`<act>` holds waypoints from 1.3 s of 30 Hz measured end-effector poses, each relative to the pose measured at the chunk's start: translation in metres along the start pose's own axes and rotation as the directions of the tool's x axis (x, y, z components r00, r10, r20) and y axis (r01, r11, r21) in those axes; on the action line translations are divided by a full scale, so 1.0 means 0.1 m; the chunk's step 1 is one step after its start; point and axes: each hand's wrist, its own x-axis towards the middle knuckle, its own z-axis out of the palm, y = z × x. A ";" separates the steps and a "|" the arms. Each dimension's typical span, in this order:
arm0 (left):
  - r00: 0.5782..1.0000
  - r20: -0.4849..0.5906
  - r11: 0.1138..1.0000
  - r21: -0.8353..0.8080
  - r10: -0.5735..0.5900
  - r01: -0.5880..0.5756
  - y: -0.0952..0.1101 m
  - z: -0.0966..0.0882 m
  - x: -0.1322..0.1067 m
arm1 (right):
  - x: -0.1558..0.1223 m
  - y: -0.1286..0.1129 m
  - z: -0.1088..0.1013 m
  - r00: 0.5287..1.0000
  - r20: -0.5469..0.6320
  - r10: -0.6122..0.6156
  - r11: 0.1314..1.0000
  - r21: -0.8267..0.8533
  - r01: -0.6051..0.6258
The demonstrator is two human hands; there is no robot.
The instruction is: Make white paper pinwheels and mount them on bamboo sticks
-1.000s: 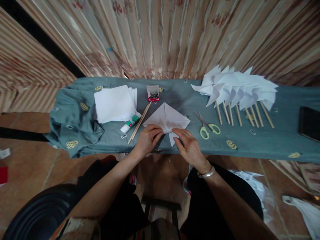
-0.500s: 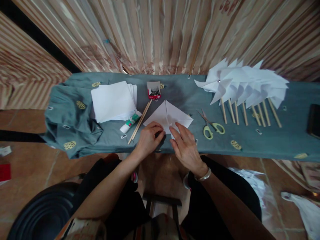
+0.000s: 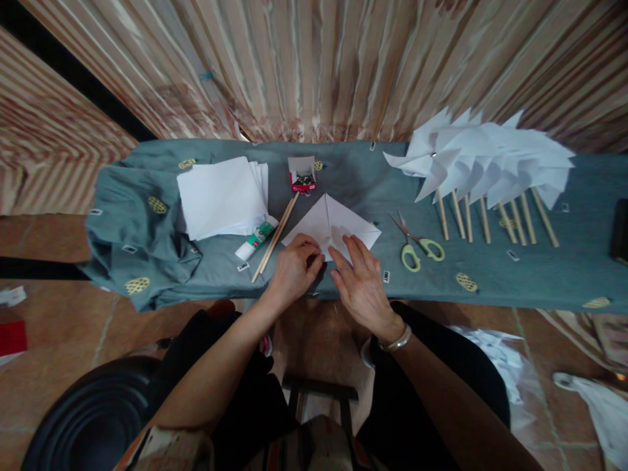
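Loose corner dropped out of view on the creased paper [image 3: 352, 222], so probably mid-fold
Right hand [image 3: 364, 281] spread open over it, left hand [image 3: 293, 271] still pinched the near edge.

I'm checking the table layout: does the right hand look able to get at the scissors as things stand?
Probably yes: only tablecloth shows between the right hand and the scissors, though that hand is busy at the folded paper.
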 end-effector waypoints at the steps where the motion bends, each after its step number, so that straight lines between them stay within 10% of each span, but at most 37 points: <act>1: 1.000 0.001 1.000 0.006 -0.001 0.001 0.00 0.00 0.00 | 0.01 0.00 0.00 1.000 0.005 -0.001 1.000 0.001 0.001; 39: 0.997 0.060 0.996 0.081 -0.044 0.039 0.03 -0.03 0.03 | 0.27 -0.05 0.04 0.997 0.026 0.079 0.996 0.027 -0.079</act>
